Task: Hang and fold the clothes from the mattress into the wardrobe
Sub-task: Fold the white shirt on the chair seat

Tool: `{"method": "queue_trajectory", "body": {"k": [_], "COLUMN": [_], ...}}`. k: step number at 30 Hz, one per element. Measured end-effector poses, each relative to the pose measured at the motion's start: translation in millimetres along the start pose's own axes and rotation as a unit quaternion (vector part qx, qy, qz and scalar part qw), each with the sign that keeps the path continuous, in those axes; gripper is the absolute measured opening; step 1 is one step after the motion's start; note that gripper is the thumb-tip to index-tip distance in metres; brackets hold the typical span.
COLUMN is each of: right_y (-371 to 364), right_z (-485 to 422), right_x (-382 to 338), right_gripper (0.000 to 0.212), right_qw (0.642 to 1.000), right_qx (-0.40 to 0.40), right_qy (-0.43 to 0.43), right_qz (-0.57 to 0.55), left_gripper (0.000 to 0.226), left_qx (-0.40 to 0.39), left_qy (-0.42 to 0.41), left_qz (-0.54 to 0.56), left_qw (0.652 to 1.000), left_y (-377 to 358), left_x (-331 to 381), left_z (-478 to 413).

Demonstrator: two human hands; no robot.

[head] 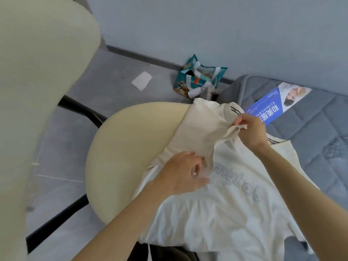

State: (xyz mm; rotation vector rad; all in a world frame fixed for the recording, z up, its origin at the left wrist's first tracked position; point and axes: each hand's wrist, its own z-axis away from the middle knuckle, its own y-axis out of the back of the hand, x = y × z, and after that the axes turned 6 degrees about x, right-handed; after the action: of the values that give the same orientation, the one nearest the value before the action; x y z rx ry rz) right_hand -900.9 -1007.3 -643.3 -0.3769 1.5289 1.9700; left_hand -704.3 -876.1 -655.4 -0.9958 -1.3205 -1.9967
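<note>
Your right hand point(250, 130) pinches a raised fold of the white T-shirt point(216, 213) near its collar, fingers curled on the cloth. Your left hand point(180, 172) grips the shirt's folded-over edge lower down, thumb against fingers. The shirt lies spread, printed side up, partly on the cream chair seat point(131, 147) and partly on the grey mattress point(310, 132). A blue leaflet point(273, 104) lies on the mattress just beyond your right hand. A teal bag point(199, 78) sits on the floor by the wall.
</note>
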Motion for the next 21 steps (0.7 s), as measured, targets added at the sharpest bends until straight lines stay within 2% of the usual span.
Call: {"method": "queue_trajectory", "body": {"k": [2, 4, 7, 10, 12, 15, 18, 21], "right_y": [10, 11, -3, -12, -11, 0, 19, 34], "right_z": [14, 25, 36, 39, 40, 49, 68, 94], "right_x": [28, 39, 46, 49, 48, 53, 74, 103], "right_gripper": [0.042, 0.044, 0.03, 0.029, 0.029, 0.028, 0.028, 0.028], "right_qw": [0.997, 0.996, 0.994, 0.981, 0.989, 0.999, 0.998, 0.989], "right_qx": [0.035, 0.056, -0.014, -0.06, -0.048, 0.012, 0.051, 0.093], "right_qy": [-0.045, -0.035, 0.047, 0.026, 0.02, 0.003, -0.045, -0.108], "right_qz": [0.06, 0.061, 0.094, 0.182, 0.141, 0.052, 0.001, -0.043], "left_gripper": [0.038, 0.047, 0.055, 0.069, 0.069, 0.063, 0.06, 0.059], "left_qx": [-0.057, -0.056, -0.113, -0.164, -0.17, -0.132, -0.093, -0.095], "left_qy": [0.026, 0.021, 0.014, 0.045, 0.065, 0.087, 0.059, 0.017], "left_qz": [-0.05, -0.106, -0.224, -0.299, -0.31, -0.284, -0.266, -0.256], "left_qw": [0.997, 0.993, 0.968, 0.939, 0.933, 0.946, 0.958, 0.962], "left_y": [-15, -20, -21, -19, -21, -26, -33, -46], "left_x": [-1, 0, -8, -18, -11, 10, 28, 46], "left_z": [-1, -6, -13, -16, -16, -21, -31, -43]}}
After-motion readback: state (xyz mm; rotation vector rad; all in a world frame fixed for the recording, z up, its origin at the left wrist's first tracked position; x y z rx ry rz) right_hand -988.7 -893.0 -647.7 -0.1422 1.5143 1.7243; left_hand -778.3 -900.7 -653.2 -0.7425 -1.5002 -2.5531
